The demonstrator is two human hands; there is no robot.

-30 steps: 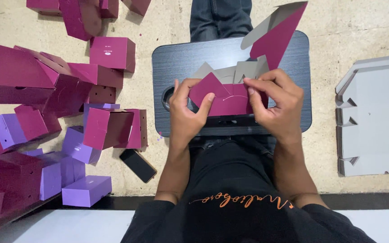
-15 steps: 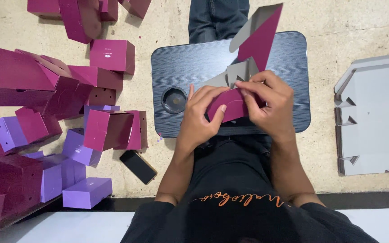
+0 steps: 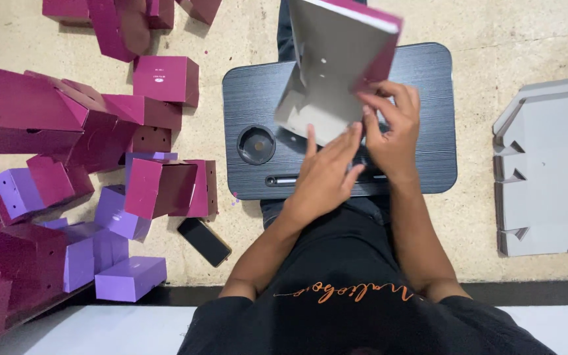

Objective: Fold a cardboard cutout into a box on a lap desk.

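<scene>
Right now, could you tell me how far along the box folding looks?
Done: a heap of folded maroon and purple boxes lies on the floor. In hand: the right hand and left hand hold a half-formed box blank over the lap desk. Left: a stack of flat grey blanks.

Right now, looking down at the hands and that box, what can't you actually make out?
Head view only:
- Cardboard box: motion-blurred; top cut off by the frame edge.
- Right hand: its grip on the box is blurred, fingertips unclear.
- Left hand: palm hidden, contact unclear.
- Lap desk: middle covered by box and hands.
- Maroon boxes: cut off at the left edge.
</scene>
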